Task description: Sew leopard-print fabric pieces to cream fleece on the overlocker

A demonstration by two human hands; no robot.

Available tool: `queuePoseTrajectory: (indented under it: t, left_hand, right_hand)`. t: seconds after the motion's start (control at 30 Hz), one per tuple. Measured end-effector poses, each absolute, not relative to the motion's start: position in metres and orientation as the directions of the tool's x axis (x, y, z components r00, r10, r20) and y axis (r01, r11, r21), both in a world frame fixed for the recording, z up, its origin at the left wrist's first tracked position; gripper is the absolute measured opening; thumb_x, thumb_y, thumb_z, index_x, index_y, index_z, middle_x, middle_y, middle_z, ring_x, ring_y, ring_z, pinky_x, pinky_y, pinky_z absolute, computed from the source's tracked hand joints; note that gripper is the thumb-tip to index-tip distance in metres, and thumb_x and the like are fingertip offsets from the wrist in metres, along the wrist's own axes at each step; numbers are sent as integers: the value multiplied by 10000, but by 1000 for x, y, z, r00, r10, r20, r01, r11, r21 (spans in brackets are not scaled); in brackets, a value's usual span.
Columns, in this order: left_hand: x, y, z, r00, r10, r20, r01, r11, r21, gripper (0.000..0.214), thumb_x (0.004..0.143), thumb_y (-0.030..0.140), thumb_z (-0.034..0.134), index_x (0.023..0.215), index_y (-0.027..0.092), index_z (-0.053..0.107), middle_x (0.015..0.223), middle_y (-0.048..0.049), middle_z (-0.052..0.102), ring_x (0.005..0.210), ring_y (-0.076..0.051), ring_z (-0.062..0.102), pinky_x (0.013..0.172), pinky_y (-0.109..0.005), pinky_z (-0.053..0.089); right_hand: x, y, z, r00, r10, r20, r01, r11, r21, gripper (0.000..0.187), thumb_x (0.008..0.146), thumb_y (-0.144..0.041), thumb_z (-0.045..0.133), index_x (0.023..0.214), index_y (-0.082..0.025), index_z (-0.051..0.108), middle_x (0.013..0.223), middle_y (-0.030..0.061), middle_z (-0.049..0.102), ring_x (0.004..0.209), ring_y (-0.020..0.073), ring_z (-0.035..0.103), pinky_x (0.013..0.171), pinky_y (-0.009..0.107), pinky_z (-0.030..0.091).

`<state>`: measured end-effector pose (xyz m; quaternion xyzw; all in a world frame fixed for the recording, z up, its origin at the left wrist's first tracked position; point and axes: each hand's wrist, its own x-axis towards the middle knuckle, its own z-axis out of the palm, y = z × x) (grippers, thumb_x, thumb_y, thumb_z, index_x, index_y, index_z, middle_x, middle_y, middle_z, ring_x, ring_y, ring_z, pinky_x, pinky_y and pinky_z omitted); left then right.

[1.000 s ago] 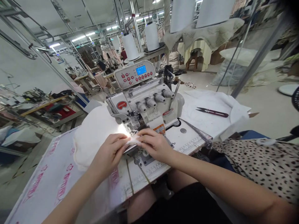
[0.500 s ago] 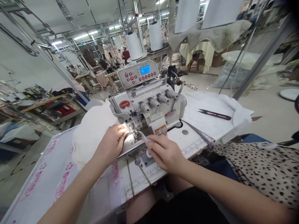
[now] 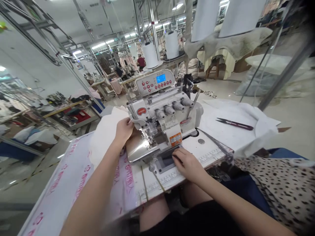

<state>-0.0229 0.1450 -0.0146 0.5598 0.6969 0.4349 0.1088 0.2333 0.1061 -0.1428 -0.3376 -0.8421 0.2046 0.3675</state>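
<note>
An overlock sewing machine with a lit blue display stands before me, its metal work plate bare under the needle lamp. At the plate's far left edge, my left hand is closed on the white fabric, which lies heaped beside the machine. My right hand rests by the dark chute at the machine's front. Its fingers are curled together, and whatever they may hold is hidden.
Thread snips lie on white cloth right of the machine. Large white thread cones stand above. Spotted fabric hangs at my right. Printed plastic sheeting covers the table's left side. A person is far behind.
My left hand has moved back and away from the presser foot with the white fabric. My right hand has dropped toward the chute; the narrow white strip it held no longer shows.
</note>
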Motion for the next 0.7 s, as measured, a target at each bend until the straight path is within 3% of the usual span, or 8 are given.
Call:
queuePoseTrajectory:
  t: [0.13,0.27,0.4,0.57,0.7]
  left_hand:
    - [-32,92,-15,-477,858,192,379,4,925,257,582,395,576,665,156,524,497,13,509,477,-138,520,477,-245,408]
    - [-33,32,-13,-545,830,117,124,-58,991,335,513,374,647,722,139,531,597,-21,599,566,-151,589,552,-250,462]
    - [-27,-5,-4,-563,822,85,-15,-113,994,386,496,342,707,788,133,568,695,-29,626,622,-143,592,584,-239,461]
    - [-8,-39,4,-538,835,111,-45,-159,986,304,580,362,719,745,150,576,624,22,555,526,-64,477,502,-169,372]
    - [8,-87,12,-366,888,277,208,-212,955,200,698,347,652,750,160,608,697,-4,534,618,-79,464,547,-177,357]
  right_hand:
    - [233,108,-147,-501,713,490,391,692,-606,161,860,-163,385,846,-171,544,816,70,546,780,190,539,709,343,480]
    - [231,109,-152,-519,687,508,396,720,-569,152,858,-183,384,824,-184,532,803,78,546,764,211,541,699,376,474]
    - [231,112,-156,-536,657,531,402,751,-523,134,848,-178,391,815,-203,518,803,88,551,757,238,548,689,402,461]
    - [227,91,-141,-516,649,558,292,746,-598,142,853,-162,382,845,-205,518,840,78,558,802,218,554,716,358,464]
    - [217,47,-121,-604,567,560,110,755,-646,165,840,-137,413,938,-199,530,910,69,564,889,199,535,780,334,451]
